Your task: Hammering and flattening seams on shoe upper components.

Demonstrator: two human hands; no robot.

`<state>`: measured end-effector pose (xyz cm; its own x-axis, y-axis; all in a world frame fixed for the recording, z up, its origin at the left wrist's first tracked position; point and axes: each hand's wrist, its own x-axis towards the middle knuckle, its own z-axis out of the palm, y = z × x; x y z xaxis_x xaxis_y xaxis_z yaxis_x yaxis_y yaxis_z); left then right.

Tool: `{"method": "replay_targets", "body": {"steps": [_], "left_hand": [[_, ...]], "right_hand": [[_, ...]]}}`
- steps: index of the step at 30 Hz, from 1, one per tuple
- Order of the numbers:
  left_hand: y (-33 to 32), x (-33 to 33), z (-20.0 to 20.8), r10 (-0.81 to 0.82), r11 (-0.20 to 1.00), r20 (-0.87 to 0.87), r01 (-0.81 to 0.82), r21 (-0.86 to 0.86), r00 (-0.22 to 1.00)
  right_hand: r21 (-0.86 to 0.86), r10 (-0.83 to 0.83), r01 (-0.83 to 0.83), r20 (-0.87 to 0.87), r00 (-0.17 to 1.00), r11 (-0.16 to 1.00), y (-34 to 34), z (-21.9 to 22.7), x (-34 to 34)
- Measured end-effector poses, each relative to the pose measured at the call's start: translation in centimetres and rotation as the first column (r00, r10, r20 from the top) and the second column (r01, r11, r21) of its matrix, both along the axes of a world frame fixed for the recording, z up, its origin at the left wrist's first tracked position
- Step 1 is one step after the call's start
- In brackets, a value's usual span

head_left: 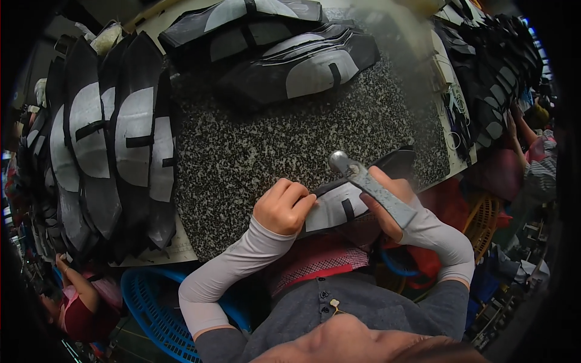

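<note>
A black panel [396, 162] with a light grey patch [333, 209] and a short black tab lies at the near edge of the speckled stone slab [242, 157]. My left hand [281, 207] is closed at the left end of that panel, thumb and fingertips pinched on its edge. In my right hand [393, 196] is a hammer [378, 192], held above the panel's right part. Its metal head has a round ball end pointing to the far left and a flat end near my wrist. The hammer's handle is hidden by the hand.
Stacked black panels [324, 69] lie on the slab's far side. More stand in a row at left [133, 133] and pile up at far right [499, 78]. Scissors [454, 109] lie at the right edge. Blue [157, 320] and yellow [482, 227] baskets stand below; other people work on both sides.
</note>
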<state>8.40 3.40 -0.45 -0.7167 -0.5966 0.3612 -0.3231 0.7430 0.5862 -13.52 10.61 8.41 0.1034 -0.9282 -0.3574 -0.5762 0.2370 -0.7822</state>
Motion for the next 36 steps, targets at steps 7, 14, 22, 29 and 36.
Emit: {"method": "replay_targets", "body": {"steps": [7, 14, 22, 29, 36], "left_hand": [[0.5, -0.2, -0.4, -0.032, 0.998, 0.027, 0.034, -0.051, 0.999], [2.6, -4.3, -0.2, 0.141, 0.989, -0.039, -0.139, 0.039, 0.989], [1.4, -2.8, 0.5, 0.084, 0.996, 0.038, -0.085, 0.035, 0.996], [2.5, -2.9, -0.1, 0.144, 0.955, 0.044, -0.128, -0.266, 0.989], [0.8, -1.2, 0.2, 0.067, 0.998, -0.011, -0.067, 0.018, 0.998]], "right_hand": [[0.011, 0.074, -0.074, 0.012, 0.997, 0.997, 1.0, -0.6, -0.4], [-0.072, -0.061, 0.055, -0.091, 0.994, 0.996, 2.7, 0.3, -1.8], [-0.107, -0.046, 0.040, -0.051, 0.998, 0.993, 2.6, -0.5, -2.4], [-0.138, 0.109, -0.113, -0.036, 0.993, 0.984, 2.9, -1.9, -1.7], [0.025, 0.094, -0.092, -0.069, 0.993, 0.995, 3.7, -2.6, -0.1]]}}
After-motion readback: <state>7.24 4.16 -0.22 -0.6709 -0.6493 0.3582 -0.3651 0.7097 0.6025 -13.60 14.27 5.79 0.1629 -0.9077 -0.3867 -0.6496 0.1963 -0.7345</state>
